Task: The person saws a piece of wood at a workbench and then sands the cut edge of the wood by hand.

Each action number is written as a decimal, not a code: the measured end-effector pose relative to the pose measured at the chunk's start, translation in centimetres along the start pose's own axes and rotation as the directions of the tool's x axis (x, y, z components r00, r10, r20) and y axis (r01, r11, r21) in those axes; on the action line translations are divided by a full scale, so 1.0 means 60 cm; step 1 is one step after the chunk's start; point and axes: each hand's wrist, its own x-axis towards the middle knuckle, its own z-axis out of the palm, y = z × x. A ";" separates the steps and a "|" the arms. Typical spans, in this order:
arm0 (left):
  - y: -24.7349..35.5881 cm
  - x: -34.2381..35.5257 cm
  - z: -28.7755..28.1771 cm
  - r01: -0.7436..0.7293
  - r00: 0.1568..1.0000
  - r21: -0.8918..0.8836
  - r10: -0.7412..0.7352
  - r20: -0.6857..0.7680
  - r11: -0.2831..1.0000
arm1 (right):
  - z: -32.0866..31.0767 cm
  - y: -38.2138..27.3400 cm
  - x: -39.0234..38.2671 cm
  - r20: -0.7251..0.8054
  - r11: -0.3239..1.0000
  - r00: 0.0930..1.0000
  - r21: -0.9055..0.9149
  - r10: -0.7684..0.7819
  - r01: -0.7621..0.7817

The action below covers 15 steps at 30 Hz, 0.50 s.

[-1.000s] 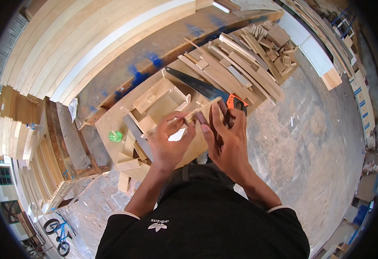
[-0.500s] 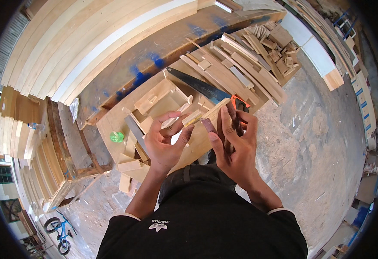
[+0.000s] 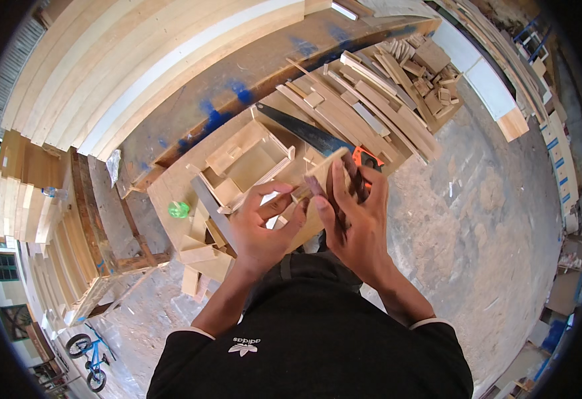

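In front of my chest I hold a short pale wooden piece (image 3: 329,166) that slants up to the right. My left hand (image 3: 259,229) curls at its lower left end, thumb and fingers closed about it. My right hand (image 3: 361,223) lies along the other side, its fingers pressing a folded strip of brownish-purple sandpaper (image 3: 314,185) against the wood. The hand hides part of the strip. Just beyond lies a handsaw (image 3: 304,131) with a dark blade and an orange handle (image 3: 369,159). Left of it, an open wooden box frame (image 3: 248,159) sits on the board.
Wooden strips (image 3: 364,106) and a heap of offcuts (image 3: 431,86) lie at the far right. A green object (image 3: 178,209) and loose wood pieces (image 3: 201,253) sit at the left. Long planks (image 3: 138,60) are stacked beyond. A blue bicycle (image 3: 93,359) stands at the lower left.
My right hand has shifted slightly left with the sandpaper, along the wooden piece. The left fingers have come in closer around the piece's lower end.
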 end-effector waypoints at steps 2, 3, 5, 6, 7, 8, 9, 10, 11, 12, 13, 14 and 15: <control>-0.002 -0.001 0.002 -0.010 0.999 0.014 0.011 -0.032 1.000 | 0.001 -0.006 0.007 -0.004 0.999 1.000 -0.035 0.014 -0.014; 0.000 0.000 0.001 0.010 1.000 0.030 -0.010 -0.019 0.999 | 0.001 -0.008 0.005 -0.006 1.000 1.000 -0.021 0.023 -0.023; 0.008 0.001 -0.002 0.050 0.999 0.064 -0.051 0.005 0.997 | 0.001 -0.009 -0.003 -0.009 0.999 0.999 0.010 0.041 -0.040; 0.018 -0.003 -0.002 0.079 0.995 0.167 -0.087 0.044 0.983 | 0.004 -0.009 -0.002 -0.016 0.999 0.999 -0.003 0.037 -0.037; 0.016 -0.003 -0.002 0.075 0.997 0.118 -0.078 0.024 0.990 | 0.007 -0.007 0.004 -0.022 0.999 0.999 -0.016 0.034 -0.034; 0.012 0.001 -0.002 0.070 0.998 0.069 -0.070 0.004 0.995 | 0.010 -0.007 0.005 -0.029 0.999 0.999 -0.030 0.031 -0.032; 0.011 0.009 -0.002 0.059 0.998 0.019 -0.059 -0.015 0.998 | 0.011 -0.008 0.002 -0.028 0.999 0.999 -0.015 0.034 -0.035; 0.016 0.014 -0.004 0.067 0.997 0.020 -0.066 -0.041 0.998 | 0.011 -0.011 -0.005 -0.026 0.999 0.999 -0.001 0.037 -0.038; 0.016 0.012 -0.004 0.059 0.998 0.060 -0.058 -0.014 0.996 | 0.011 -0.013 -0.008 -0.025 0.999 0.999 0.012 0.041 -0.040; 0.013 0.004 -0.005 0.053 0.998 0.102 -0.054 0.009 0.993 | 0.013 -0.012 -0.004 -0.040 0.999 0.999 0.002 0.036 -0.036; 0.009 -0.002 -0.005 0.046 0.998 0.143 -0.051 0.032 0.989 | 0.016 -0.009 0.004 -0.056 0.999 0.998 -0.009 0.031 -0.031; 0.004 -0.005 -0.004 0.047 0.999 0.138 -0.050 0.018 0.989 | 0.017 -0.008 0.007 -0.071 0.999 0.997 -0.021 0.026 -0.027; 0.003 0.000 -0.007 0.054 0.999 0.098 -0.054 -0.005 0.994 | 0.016 -0.011 0.005 -0.046 0.999 0.998 0.000 0.036 -0.036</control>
